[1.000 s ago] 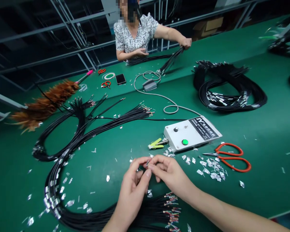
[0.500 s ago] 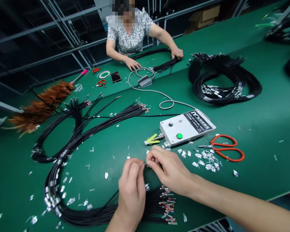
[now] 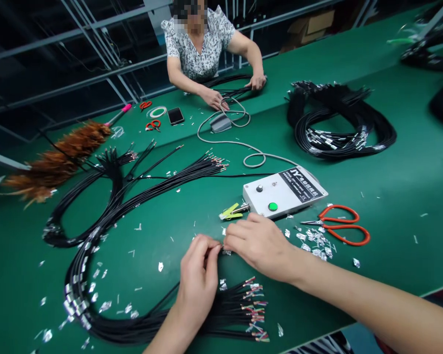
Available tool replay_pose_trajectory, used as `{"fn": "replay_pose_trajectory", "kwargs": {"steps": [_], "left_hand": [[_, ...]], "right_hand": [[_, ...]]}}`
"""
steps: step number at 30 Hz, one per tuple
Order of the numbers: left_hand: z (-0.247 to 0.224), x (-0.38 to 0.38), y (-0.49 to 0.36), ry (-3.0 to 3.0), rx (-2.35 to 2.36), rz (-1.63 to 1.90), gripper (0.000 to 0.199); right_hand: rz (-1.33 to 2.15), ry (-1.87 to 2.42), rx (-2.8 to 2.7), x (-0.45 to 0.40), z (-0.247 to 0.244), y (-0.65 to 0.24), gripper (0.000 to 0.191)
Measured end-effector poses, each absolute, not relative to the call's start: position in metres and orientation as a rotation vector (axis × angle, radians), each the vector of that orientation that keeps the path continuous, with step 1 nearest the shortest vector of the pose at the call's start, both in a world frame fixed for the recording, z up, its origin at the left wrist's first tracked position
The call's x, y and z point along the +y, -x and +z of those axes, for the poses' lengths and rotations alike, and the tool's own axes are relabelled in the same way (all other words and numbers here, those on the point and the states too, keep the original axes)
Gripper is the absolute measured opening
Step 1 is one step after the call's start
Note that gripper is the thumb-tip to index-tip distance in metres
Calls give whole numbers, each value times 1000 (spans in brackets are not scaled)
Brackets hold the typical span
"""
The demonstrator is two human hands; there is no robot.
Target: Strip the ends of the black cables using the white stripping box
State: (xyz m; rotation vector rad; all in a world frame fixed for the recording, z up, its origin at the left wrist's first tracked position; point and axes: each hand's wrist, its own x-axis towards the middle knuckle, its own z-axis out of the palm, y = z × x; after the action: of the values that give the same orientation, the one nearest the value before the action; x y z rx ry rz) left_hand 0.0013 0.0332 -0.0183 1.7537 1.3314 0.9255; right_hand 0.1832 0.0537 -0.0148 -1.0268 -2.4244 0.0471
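Observation:
My left hand (image 3: pixel 200 275) is closed in a pinch on a black cable (image 3: pixel 172 293), which runs up behind it from the bundle below. Fingertip to fingertip with it, my right hand (image 3: pixel 260 248) pinches the cable's stripped end (image 3: pixel 222 247); the fingers mostly hide that tip. Under my hands lies the black cable bundle (image 3: pixel 133 330), its ends fanned into coloured wires (image 3: pixel 256 309). Just beyond my right hand sits a white control box (image 3: pixel 284 189) with a green button, and a yellow-green clip (image 3: pixel 231 212) on its shaft.
Orange-handled scissors (image 3: pixel 345 231) lie right of the box among foil scraps (image 3: pixel 313 238). A large cable coil (image 3: pixel 339 123) rests at the back right. Left are more cables (image 3: pixel 84 196) and a feather duster (image 3: pixel 62 152). Opposite, a co-worker (image 3: pixel 203 49) handles cables beside a grey pedal (image 3: pixel 220 123).
My right hand has turned so its back faces up, with its fingers lower over the cable end. My left hand has tilted slightly. The co-worker's hands have drawn closer together.

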Motion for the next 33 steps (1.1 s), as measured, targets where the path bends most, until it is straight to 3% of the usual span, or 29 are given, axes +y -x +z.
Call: {"fn": "replay_pose_trajectory", "kwargs": {"steps": [4, 7, 10, 24, 33], "left_hand": [[-22, 50, -1, -1740, 1389, 912, 17], [-26, 63, -6, -1631, 1402, 920, 16], [-29, 73, -11, -1585, 1394, 945, 15], [-40, 87, -20, -1609, 1471, 911, 14], [-40, 88, -22, -1677, 1506, 907, 14]], "right_hand": [[-117, 1251, -2463, 72, -11, -196, 13], [-248, 1413, -2521, 83, -12, -197, 14], [-340, 1445, -2563, 90, -16, -194, 4], [-307, 1417, -2645, 100, -12, -192, 16], [-257, 1477, -2657, 98, -10, -191, 8]]}}
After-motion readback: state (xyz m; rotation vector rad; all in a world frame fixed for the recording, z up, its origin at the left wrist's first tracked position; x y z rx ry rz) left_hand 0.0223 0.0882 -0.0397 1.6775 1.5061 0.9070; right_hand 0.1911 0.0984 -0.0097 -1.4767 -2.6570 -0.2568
